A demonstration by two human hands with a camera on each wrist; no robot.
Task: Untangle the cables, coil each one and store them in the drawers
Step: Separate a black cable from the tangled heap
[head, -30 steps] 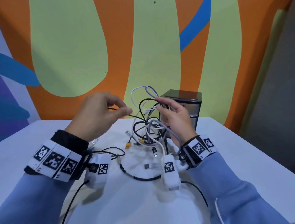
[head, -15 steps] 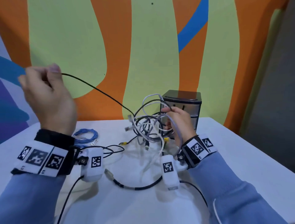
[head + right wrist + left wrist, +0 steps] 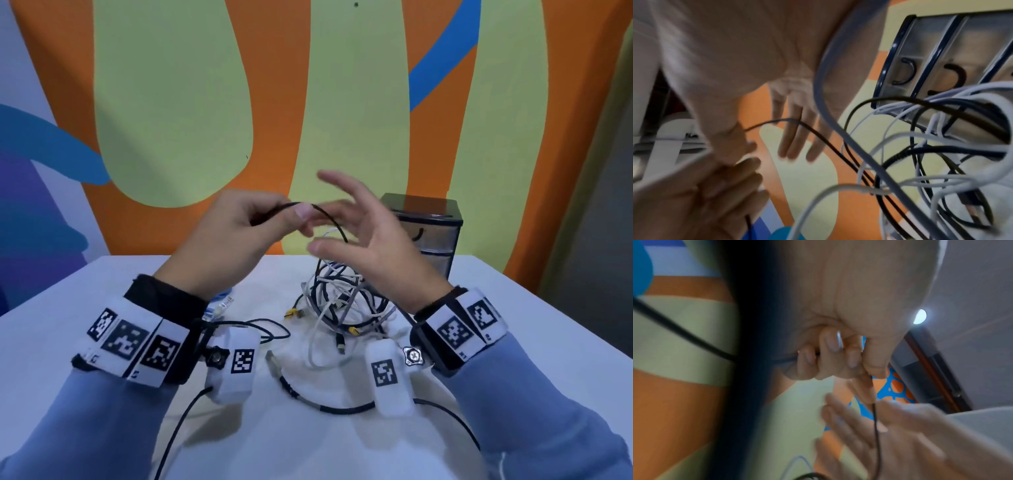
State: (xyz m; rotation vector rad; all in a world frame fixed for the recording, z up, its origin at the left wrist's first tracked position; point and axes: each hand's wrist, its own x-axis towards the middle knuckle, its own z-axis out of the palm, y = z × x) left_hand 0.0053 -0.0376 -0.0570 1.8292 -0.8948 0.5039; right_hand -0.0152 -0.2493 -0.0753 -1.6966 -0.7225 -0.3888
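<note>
- Now my left hand is back from its wide pull, pinching the black cable.
- Right hand has dropped the tangle mid-table, fingers spread.
- Probably starting the coil.

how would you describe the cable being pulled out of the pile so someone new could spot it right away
Start at the small drawer unit at the back of the white table; just in front of it lies the cable tangle. From the tangle one thin black cable arcs up to the left hand, which pinches it beside the spread right hand. It is the only cable raised off the pile.
</note>
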